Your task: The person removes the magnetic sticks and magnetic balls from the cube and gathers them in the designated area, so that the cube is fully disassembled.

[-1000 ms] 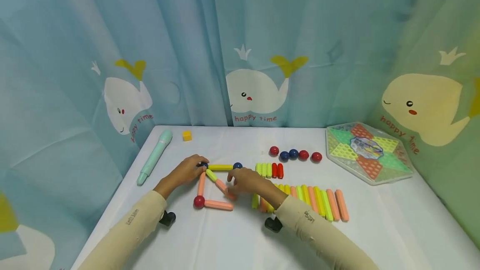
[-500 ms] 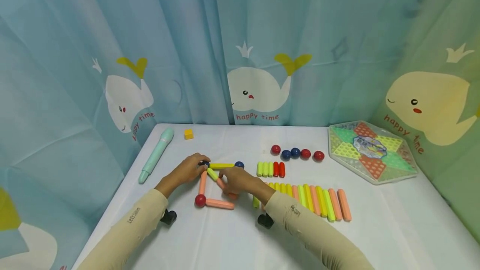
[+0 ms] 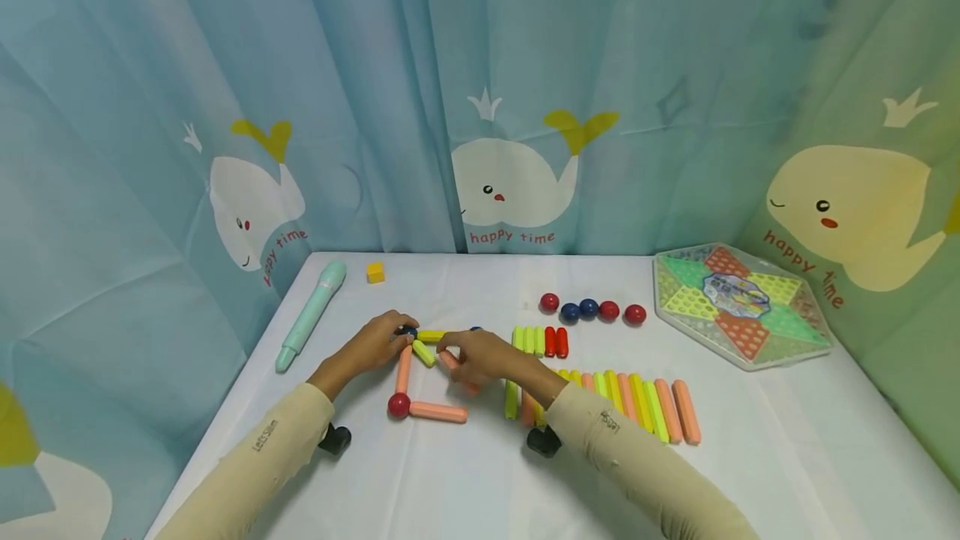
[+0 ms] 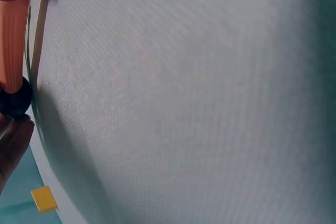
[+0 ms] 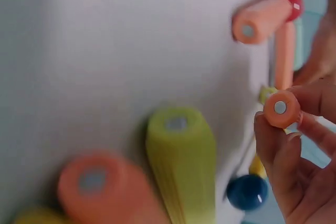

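My left hand [image 3: 377,342] pinches a dark blue ball [image 4: 16,100] at the far left corner of a magnetic stick frame. From that ball an orange stick [image 3: 403,371] runs to a red ball [image 3: 398,405], and another orange stick [image 3: 437,412] extends right from there. A yellow stick [image 3: 430,337] reaches toward a second blue ball [image 5: 247,192], partly hidden behind my right hand [image 3: 483,357]. Slanting off the left blue ball is a short yellow-green stick [image 3: 423,353]. Between right thumb and fingers I hold a loose orange stick [image 5: 282,108], its silver magnet end showing.
A row of long sticks [image 3: 648,411] lies right of my right hand, partly under its forearm. Behind it are short green and red sticks [image 3: 551,342] and several balls [image 3: 588,308]. A board game box [image 3: 738,302], a mint tube [image 3: 311,315] and a yellow cube [image 3: 375,272] stand farther out.
My right hand has moved slightly left and taken hold of the loose orange stick, which now sits apart from the short yellow-green one. The left hand stays at the blue ball.
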`<state>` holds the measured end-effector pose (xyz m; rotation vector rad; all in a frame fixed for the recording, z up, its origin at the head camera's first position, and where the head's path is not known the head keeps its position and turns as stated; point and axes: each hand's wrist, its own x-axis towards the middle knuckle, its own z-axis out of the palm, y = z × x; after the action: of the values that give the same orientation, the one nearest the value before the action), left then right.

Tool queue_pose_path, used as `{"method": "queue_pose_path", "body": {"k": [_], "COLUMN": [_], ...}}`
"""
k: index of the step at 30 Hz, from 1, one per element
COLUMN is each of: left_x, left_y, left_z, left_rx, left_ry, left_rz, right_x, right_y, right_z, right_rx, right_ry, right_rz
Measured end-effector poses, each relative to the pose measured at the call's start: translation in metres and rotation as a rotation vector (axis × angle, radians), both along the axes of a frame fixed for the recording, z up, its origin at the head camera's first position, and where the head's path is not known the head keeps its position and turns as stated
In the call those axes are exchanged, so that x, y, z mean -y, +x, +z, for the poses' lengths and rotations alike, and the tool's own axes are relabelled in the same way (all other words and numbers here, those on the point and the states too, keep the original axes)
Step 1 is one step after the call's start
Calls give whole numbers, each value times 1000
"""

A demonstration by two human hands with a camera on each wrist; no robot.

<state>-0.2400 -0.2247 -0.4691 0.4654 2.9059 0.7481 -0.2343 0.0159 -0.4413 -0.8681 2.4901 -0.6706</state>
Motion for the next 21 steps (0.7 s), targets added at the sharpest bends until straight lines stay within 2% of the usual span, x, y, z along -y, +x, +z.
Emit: {"method": "queue_pose_path", "body": {"k": [5,11,17,21], "left_x": [-3,0,3,2], "left_y": [0,3,3,4], "left_z": [0,0,-3,-3], "left_rx": [9,0,-8,-1], "left_ry": [-10,-9,-4,4], "left_rz": [18,10,-5,-6], "right_x": [-41,-115,-202,-260], "right_y": [2,12,27,40], "right_z": [15,28,26,22], "right_rx": [39,92,148,125], "right_ry": [-168,-356,-397,-371], "right_rz": [-17,-65,-108,-171]}}
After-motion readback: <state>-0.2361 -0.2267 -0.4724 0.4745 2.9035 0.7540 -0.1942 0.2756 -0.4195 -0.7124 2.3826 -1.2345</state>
